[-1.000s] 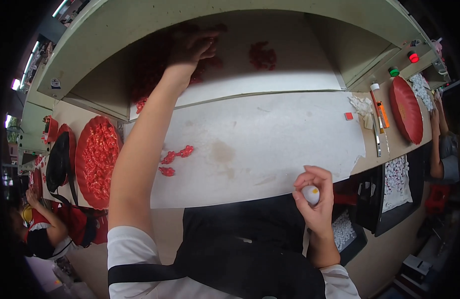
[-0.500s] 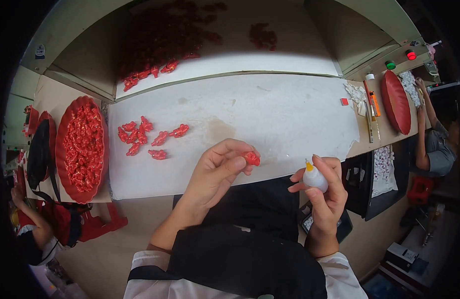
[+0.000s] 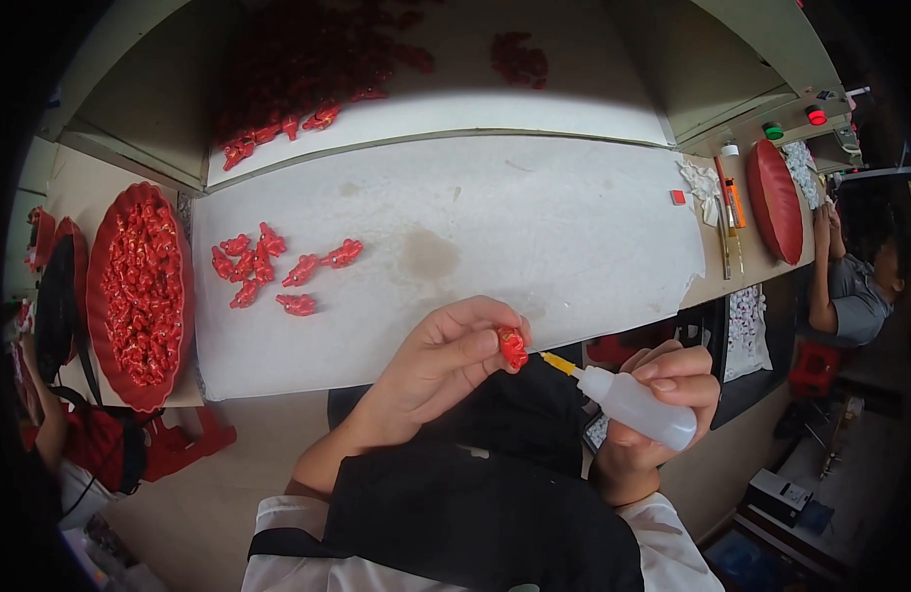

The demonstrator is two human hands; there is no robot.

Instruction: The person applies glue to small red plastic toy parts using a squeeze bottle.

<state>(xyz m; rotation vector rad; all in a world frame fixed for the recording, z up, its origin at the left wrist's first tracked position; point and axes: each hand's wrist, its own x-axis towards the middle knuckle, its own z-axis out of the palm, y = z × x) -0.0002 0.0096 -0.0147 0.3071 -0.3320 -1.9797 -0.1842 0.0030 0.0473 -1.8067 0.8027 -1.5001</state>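
Both hands at the near edge of the desk, in front of a black apron (image 3: 455, 513), close to each other but apart. The left hand (image 3: 438, 360) pinches a small glossy red piece (image 3: 513, 348) between thumb and fingers. The right hand (image 3: 668, 395) is wrapped round a translucent white squeeze bottle (image 3: 638, 407), tilted so that its yellow nozzle (image 3: 559, 364) points at the piece; the tip is just beside it (contact, if any, too fine to make out).

A white sheet (image 3: 534, 217) covers the desk, brown stain (image 3: 430, 254) near its middle. Toward its left edge, a loose scatter of red pieces (image 3: 242, 266), some touching, others apart. Past that edge, a long scalloped red tray (image 3: 94, 296) heaped with more of the same (gold flecks show on many).

Along the far edge, a recessed cabinet (image 3: 140, 104): a broad spread of dark red pieces (image 3: 307, 74) at its left, a smaller clump (image 3: 518, 61) well apart to the right (shadowed, detail lost).

Near the sheet's right edge, a small red square (image 3: 678, 197); just beyond it, crumpled white tissue (image 3: 704, 185), an orange-handled tool (image 3: 736, 202) and a second red tray (image 3: 774, 202). Farther right, a co-worker in a grey sleeve (image 3: 855, 296).
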